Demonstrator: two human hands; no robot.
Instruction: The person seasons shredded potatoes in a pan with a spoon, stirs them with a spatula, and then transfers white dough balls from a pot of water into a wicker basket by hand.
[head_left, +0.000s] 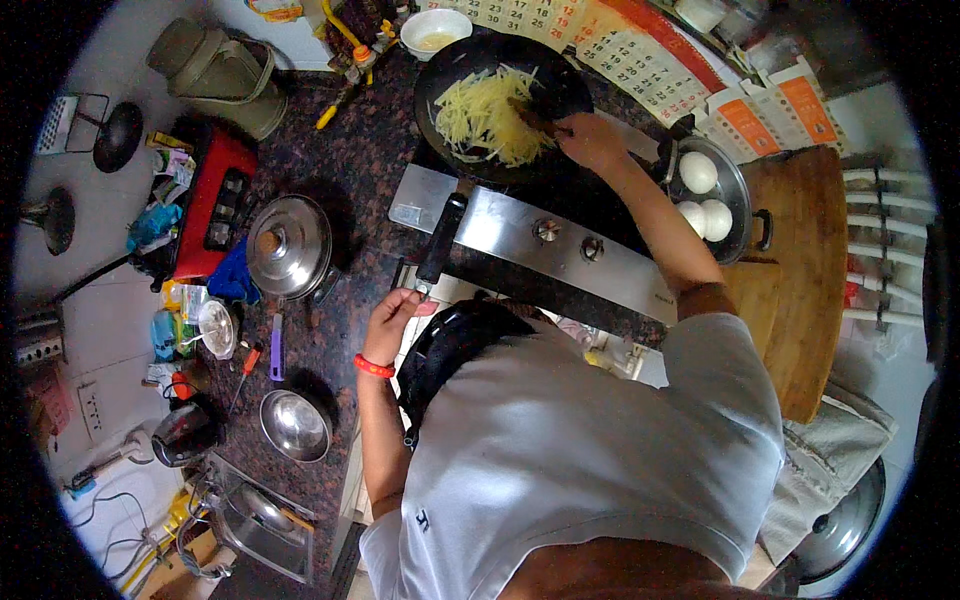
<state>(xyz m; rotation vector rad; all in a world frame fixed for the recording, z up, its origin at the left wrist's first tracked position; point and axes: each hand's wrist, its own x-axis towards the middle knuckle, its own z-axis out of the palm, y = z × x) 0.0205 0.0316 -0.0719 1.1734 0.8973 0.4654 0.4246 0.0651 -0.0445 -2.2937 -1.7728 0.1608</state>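
Note:
A black wok (574, 71) sits on the gas stove (499, 229), holding pale yellow shredded vegetable strips (484, 112), probably potato. Its black handle (442, 236) points towards me. With its fingertips, my left hand (394, 319) grips the metal end of that handle; a red band circles the wrist. My right hand (594, 141) reaches over the stove and is closed around a dark spatula (531, 116). The spatula's blade is among the strips on the wok's right side, partly covered and blurred.
Right of the stove, a metal pan (731, 169) holds white round items beside a wooden board (810, 300). A white bowl (436, 34) stands behind the wok. To the left are a lidded pot (289, 247), a purple-handled tool (277, 349), a steel bowl (296, 425) and a sink (262, 544).

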